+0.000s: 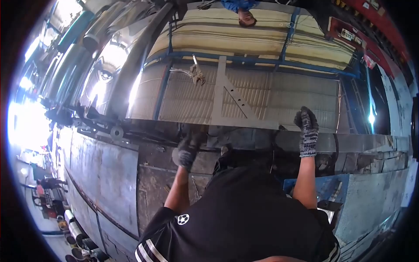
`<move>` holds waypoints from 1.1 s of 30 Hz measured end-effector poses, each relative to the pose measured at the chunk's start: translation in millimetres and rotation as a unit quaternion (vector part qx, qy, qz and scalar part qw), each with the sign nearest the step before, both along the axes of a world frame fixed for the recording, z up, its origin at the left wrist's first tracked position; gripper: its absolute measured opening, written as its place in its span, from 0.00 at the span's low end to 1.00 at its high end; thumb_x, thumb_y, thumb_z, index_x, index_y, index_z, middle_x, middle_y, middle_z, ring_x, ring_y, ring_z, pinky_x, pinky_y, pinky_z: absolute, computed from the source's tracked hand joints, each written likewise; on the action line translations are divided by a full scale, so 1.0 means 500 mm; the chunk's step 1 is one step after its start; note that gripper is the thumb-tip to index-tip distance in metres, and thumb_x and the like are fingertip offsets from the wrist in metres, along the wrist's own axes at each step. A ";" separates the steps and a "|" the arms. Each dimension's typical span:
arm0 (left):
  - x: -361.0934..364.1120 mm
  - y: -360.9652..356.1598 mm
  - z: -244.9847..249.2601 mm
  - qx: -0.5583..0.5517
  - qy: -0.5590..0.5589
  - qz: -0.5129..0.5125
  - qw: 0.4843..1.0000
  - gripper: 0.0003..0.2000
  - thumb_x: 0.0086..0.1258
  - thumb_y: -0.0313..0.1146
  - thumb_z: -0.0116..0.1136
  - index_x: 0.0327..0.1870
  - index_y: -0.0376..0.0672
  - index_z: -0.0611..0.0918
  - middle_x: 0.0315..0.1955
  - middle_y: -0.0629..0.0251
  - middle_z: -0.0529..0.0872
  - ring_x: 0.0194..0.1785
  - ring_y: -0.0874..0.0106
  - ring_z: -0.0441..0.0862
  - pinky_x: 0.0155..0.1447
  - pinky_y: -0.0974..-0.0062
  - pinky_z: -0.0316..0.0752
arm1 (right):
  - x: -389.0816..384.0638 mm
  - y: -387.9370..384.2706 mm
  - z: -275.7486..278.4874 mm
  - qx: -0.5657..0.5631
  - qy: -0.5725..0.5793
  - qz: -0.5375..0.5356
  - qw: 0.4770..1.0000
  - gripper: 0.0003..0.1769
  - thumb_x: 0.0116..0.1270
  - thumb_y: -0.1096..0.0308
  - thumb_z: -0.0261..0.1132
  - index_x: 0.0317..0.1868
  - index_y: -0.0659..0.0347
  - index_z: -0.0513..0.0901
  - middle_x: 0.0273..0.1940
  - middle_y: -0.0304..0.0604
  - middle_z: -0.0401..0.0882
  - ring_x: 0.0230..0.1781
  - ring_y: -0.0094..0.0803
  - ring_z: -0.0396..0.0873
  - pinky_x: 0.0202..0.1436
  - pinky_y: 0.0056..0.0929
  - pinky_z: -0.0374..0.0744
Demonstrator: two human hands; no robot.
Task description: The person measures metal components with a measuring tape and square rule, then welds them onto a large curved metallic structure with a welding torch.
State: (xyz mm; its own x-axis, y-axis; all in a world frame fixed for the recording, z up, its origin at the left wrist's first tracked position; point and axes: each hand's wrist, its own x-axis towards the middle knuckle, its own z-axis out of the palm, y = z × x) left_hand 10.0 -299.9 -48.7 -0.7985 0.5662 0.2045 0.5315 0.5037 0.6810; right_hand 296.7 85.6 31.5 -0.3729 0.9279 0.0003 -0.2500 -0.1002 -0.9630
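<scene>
A wide, mirror-like metal sheet (183, 98) lies in front of me, reflecting the roof. My right hand (307, 129), in a grey knitted glove with dark fingers, reaches over its near edge, fingers forward on the shiny surface. Below that edge, on the left, is my left hand (188, 153), gloved too and smeared by motion. A pale round shape shows beside it; what this hand holds, if anything, I cannot tell. On the sheet, between and beyond my hands, lies a metal set square (219, 94) with a triangular cut-out. Locking pliers (196, 75) rest to its left.
Large metal rollers (70, 72) and a long bar (131, 65) stand at the left. Flat metal plates (102, 174) cover the lower left. Red machinery (349, 32) is at the upper right. A person in blue (238, 5) appears upside down at the top.
</scene>
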 end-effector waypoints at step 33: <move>-0.754 0.048 0.169 -0.250 0.216 0.003 0.944 0.13 0.70 0.42 0.57 0.51 0.48 0.83 0.41 0.49 0.87 0.47 0.45 0.85 0.50 0.49 0.78 | -0.162 -0.251 0.013 0.087 -0.167 -0.130 0.974 0.17 0.76 0.68 0.64 0.62 0.63 0.82 0.52 0.39 0.85 0.50 0.25 0.82 0.55 0.27 0.84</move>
State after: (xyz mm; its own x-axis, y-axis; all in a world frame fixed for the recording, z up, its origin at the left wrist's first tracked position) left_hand -366.8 -276.0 35.7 -0.7057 0.6735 0.2202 0.7009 0.7090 0.0778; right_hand 215.7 -40.1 37.9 -0.1328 0.9874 0.0857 0.0847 0.0974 -0.9916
